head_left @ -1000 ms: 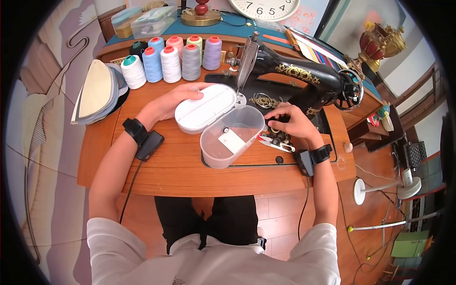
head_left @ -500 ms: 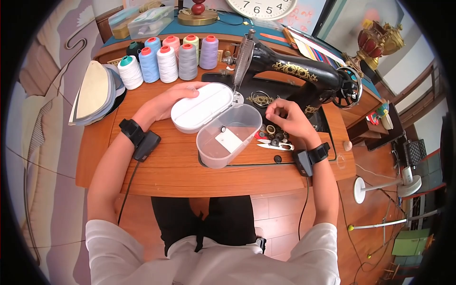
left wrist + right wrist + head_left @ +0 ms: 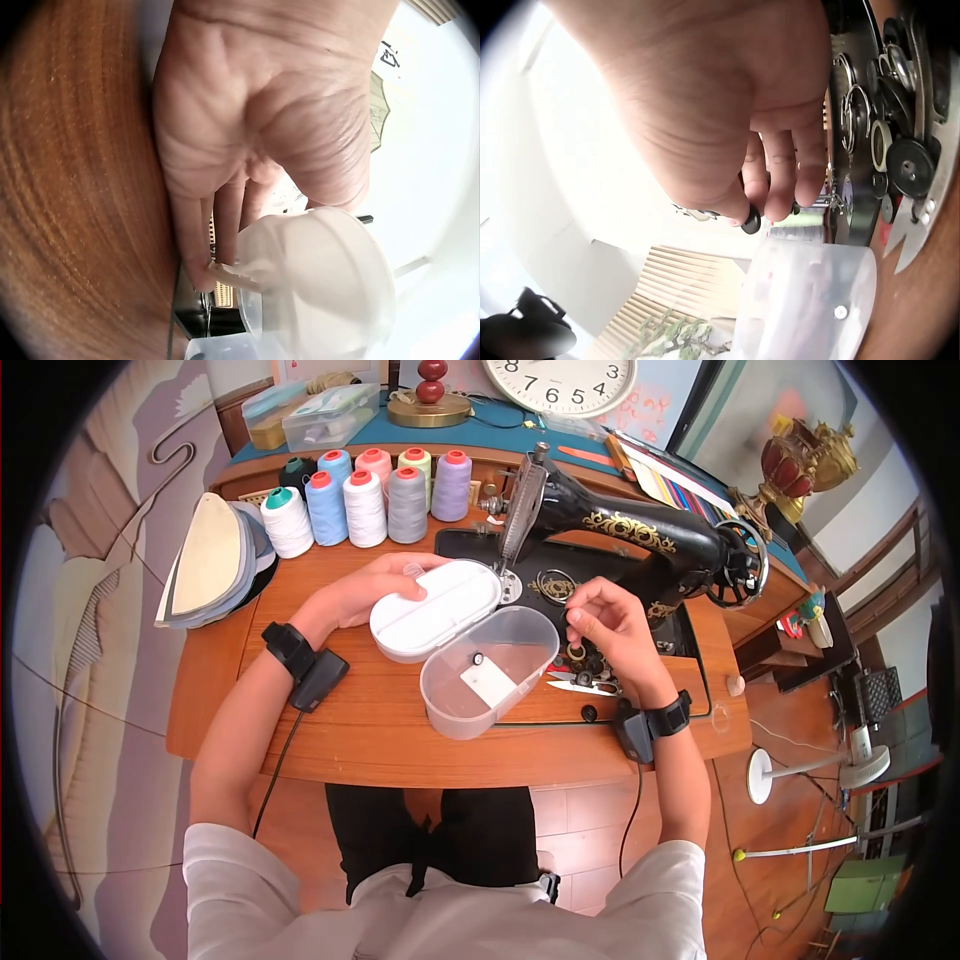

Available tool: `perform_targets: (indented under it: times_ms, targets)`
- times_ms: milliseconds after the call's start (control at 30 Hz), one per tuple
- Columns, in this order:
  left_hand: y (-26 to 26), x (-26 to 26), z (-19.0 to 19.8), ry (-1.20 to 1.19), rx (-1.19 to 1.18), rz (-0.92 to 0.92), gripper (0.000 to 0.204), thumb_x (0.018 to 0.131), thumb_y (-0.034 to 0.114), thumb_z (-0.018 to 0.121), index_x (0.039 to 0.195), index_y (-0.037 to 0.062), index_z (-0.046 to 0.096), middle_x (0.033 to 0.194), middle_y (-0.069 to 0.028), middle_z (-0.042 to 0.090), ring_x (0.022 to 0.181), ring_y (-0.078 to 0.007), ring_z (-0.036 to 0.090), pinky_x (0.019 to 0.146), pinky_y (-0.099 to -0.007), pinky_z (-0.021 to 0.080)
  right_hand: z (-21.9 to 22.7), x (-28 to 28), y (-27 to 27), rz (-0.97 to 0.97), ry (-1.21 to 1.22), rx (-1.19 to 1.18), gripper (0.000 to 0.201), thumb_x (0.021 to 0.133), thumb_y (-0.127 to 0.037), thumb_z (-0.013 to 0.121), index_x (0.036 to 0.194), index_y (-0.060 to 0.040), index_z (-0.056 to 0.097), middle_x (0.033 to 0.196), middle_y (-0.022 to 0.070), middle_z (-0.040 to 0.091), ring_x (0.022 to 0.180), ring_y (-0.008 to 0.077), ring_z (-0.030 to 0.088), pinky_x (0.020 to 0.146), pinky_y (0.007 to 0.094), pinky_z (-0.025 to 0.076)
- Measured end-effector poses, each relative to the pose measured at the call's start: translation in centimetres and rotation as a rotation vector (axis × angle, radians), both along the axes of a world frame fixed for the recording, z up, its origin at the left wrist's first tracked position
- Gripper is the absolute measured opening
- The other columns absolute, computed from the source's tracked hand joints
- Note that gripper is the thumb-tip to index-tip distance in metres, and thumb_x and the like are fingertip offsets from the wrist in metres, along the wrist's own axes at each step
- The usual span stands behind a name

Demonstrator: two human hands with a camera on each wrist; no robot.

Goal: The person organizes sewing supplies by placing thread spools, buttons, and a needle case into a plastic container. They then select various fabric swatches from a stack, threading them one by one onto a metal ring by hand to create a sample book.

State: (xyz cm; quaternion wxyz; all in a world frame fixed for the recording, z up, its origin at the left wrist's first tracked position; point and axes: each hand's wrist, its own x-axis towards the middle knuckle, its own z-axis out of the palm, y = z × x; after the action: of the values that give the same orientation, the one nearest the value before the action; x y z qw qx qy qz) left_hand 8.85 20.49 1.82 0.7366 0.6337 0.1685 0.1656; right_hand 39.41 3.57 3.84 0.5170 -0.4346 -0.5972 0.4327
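Plainly, two hands at work over a wooden table point(image 3: 300, 755). Right hand point(image 3: 615, 625): thumb and forefinger pinch a black button point(image 3: 751, 220), seen nearly edge-on in the right wrist view. Remaining fingers bend loosely, their tips apart from the button. The hand hangs just beside the right rim of a clear plastic box point(image 3: 455, 725), the button outside it and above the table.

Left hand point(image 3: 375, 590): grips the white lid point(image 3: 437, 610) at its far left edge, thumb laid on the upper face, the other fingers reaching round behind. Left wrist view shows these fingers fairly straight, one tip at a small clear tab. Lid lies folded back, joined to the box along one long side.

Inside the box: a white card point(image 3: 488, 685) flat on the bottom, a small dark button with a pale centre point(image 3: 478, 659) near its upper end.

Under the right hand, a heap of buttons point(image 3: 911, 169), mostly dark, with small scissors point(image 3: 580, 688) against it. One loose black button point(image 3: 589, 713) sits nearer the person. Black sewing machine point(image 3: 620, 518) stands just beyond.
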Motion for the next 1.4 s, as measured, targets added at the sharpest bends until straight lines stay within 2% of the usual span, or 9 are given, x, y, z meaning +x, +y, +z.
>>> perform_targets:
  times_ms: [433, 600, 667, 767, 1067, 1200, 1233, 1333, 1400]
  targets:
    - [0.2, -0.2, -0.1, 0.012, 0.011, 0.002, 0.076, 0.078, 0.023, 0.073, 0.145, -0.0025, 0.048, 0.135, -0.0135, 0.06, 0.116, -0.0173, 0.062, 0.1, -0.0276, 0.05, -0.7, -0.7, 0.1, 0.022, 0.096, 0.046, 0.004, 0.097, -0.002, 0.065, 0.1, -0.0008, 0.062, 0.089, 0.0036, 0.065, 0.072, 0.008, 0.062, 0.06, 0.0241, 0.054]
    - [0.1, -0.1, -0.2, 0.013, 0.021, 0.009, 0.076, 0.078, 0.023, 0.073, 0.145, -0.0022, 0.048, 0.136, -0.0132, 0.06, 0.117, -0.0175, 0.062, 0.101, -0.0278, 0.05, -0.2, -3.0, -0.2, 0.011, 0.095, 0.114, 0.011, 0.095, 0.0, 0.068, 0.106, -0.0003, 0.067, 0.091, 0.0019, 0.065, 0.078, 0.0055, 0.059, 0.064, 0.0213, 0.048]
    - [0.0, -0.1, -0.1, 0.023, 0.023, 0.016, 0.076, 0.078, 0.024, 0.073, 0.145, -0.0016, 0.049, 0.136, -0.0131, 0.059, 0.117, -0.0176, 0.062, 0.1, -0.0276, 0.05, -0.3, -3.2, 0.0, 0.042, -0.179, 0.262, 0.013, 0.091, 0.001, 0.072, 0.105, -0.0016, 0.072, 0.089, 0.0006, 0.065, 0.071, 0.0042, 0.05, 0.064, 0.0214, 0.041]
    - [0.0, -0.1, -0.1, 0.025, 0.047, 0.016, 0.076, 0.078, 0.024, 0.072, 0.145, -0.0018, 0.049, 0.136, -0.0134, 0.059, 0.118, -0.0179, 0.061, 0.101, -0.0277, 0.05, -0.2, -3.0, -0.1, 0.02, -0.244, 0.258, 0.012, 0.087, -0.001, 0.076, 0.099, -0.0037, 0.076, 0.086, -0.0003, 0.066, 0.067, 0.0065, 0.041, 0.066, 0.0234, 0.038]
    - [0.1, 0.0, -0.3, 0.049, 0.061, 0.045, 0.078, 0.076, 0.025, 0.072, 0.146, -0.0019, 0.048, 0.136, -0.0144, 0.059, 0.117, -0.0179, 0.062, 0.097, -0.0276, 0.052, -0.5, -2.1, 0.2, -0.001, -0.328, 0.359, 0.013, 0.086, -0.003, 0.076, 0.098, -0.0048, 0.077, 0.086, -0.0001, 0.068, 0.072, 0.0087, 0.044, 0.071, 0.0246, 0.04]
    - [0.0, -0.2, -0.1, 0.045, 0.06, 0.026, 0.079, 0.076, 0.026, 0.072, 0.146, -0.002, 0.048, 0.137, -0.0149, 0.059, 0.118, -0.0185, 0.062, 0.098, -0.0279, 0.052, -0.5, -2.0, -0.1, -0.158, -0.057, 0.192, 0.009, 0.093, -0.001, 0.07, 0.101, 0.0001, 0.074, 0.091, 0.0026, 0.067, 0.082, 0.0053, 0.053, 0.073, 0.0227, 0.044]
    - [0.0, -0.3, -0.1, 0.047, 0.062, 0.045, 0.079, 0.075, 0.026, 0.071, 0.146, -0.0021, 0.048, 0.137, -0.0152, 0.059, 0.118, -0.0191, 0.062, 0.099, -0.0282, 0.051, -0.7, -1.5, 0.4, -0.206, -0.097, 0.264, 0.008, 0.095, -0.003, 0.069, 0.101, 0.0001, 0.074, 0.089, 0.0012, 0.067, 0.08, 0.0046, 0.054, 0.07, 0.0229, 0.044]
    - [0.0, -0.3, -0.3, 0.033, 0.062, 0.048, 0.077, 0.077, 0.024, 0.069, 0.146, -0.0023, 0.047, 0.137, -0.0152, 0.059, 0.117, -0.0188, 0.062, 0.098, -0.0278, 0.052, -0.3, 0.5, 0.6, -0.294, -0.125, 0.142, 0.008, 0.094, -0.004, 0.069, 0.098, 0.0007, 0.074, 0.084, -0.0005, 0.067, 0.075, 0.004, 0.053, 0.067, 0.023, 0.045]
    - [0.0, -0.2, -0.3, 0.021, 0.061, 0.039, 0.075, 0.08, 0.023, 0.068, 0.147, -0.0024, 0.046, 0.136, -0.0148, 0.059, 0.116, -0.018, 0.063, 0.097, -0.027, 0.052, -0.3, 2.2, 0.8, -0.253, -0.393, -0.001, 0.009, 0.091, -0.006, 0.071, 0.096, 0.0002, 0.075, 0.079, -0.0014, 0.068, 0.072, 0.0033, 0.053, 0.067, 0.022, 0.044]
